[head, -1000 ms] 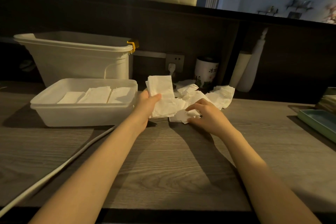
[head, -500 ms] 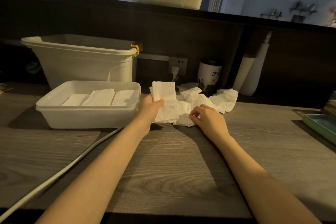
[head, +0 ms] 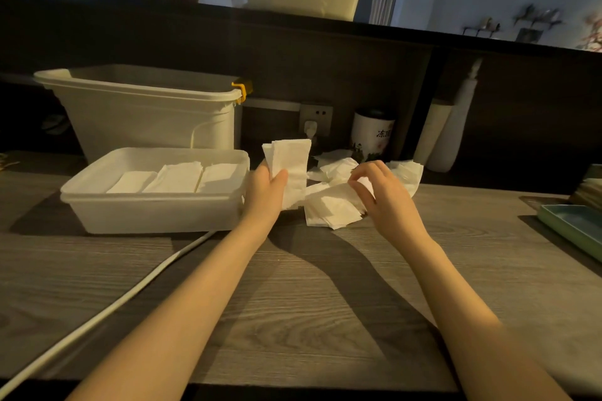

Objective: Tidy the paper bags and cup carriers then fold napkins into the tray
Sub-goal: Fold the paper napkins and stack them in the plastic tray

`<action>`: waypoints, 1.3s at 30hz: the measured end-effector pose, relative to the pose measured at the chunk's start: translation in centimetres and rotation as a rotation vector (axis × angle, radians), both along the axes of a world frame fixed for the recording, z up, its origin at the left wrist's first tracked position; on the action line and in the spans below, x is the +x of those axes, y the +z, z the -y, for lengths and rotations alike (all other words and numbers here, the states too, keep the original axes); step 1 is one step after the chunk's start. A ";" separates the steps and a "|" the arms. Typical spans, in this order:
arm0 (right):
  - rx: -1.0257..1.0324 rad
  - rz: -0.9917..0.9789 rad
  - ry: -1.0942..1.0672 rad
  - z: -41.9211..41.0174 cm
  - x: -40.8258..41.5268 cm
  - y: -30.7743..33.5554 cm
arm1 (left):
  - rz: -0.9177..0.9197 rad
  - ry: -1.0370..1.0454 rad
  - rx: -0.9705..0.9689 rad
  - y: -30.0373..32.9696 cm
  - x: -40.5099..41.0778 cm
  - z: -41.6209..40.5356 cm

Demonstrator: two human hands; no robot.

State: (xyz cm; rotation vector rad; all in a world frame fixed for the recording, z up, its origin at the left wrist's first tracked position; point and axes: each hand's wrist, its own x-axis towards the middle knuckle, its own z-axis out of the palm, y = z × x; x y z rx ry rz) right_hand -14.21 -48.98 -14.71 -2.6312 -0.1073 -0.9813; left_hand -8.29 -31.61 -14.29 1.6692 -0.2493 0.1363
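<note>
Wooden counter point(head: 293, 303) — left hand point(head: 265, 187) grips folded napkins point(head: 290, 159), right hand point(head: 384, 195) pinches one.

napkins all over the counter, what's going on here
A person is folding napkins at a wooden counter. The left hand holds a folded stack of napkins upright, just right of the white tray, where three folded piles already lie side by side. The right hand is picking at a loose napkin from the crumpled heap on the counter. More napkins are left to fold.
</note>
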 end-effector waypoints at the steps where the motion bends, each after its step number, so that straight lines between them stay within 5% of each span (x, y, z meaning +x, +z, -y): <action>1: 0.074 -0.003 0.008 -0.2 -0.1 0.2 | -0.005 -0.016 0.005 0.0 -0.1 0.1; 12: 0.451 0.106 0.073 -0.9 -0.5 1.3 | -0.142 -0.219 0.116 0.1 -1.3 0.5; 19: 0.780 -0.219 0.402 -1.6 -1.6 2.5 | -0.108 -0.266 0.272 0.6 -1.9 0.6; 28: 0.445 -0.024 0.119 -1.8 -0.4 1.2 | -0.324 -0.597 0.149 0.5 -3.1 1.0; 34: 0.316 -0.017 0.013 -1.9 -0.2 0.6 | -0.439 -0.623 0.066 0.5 -3.4 1.2; 39: 0.182 -0.002 -0.001 -2.3 -0.2 0.4 | -0.362 -0.606 0.187 0.1 -3.1 1.2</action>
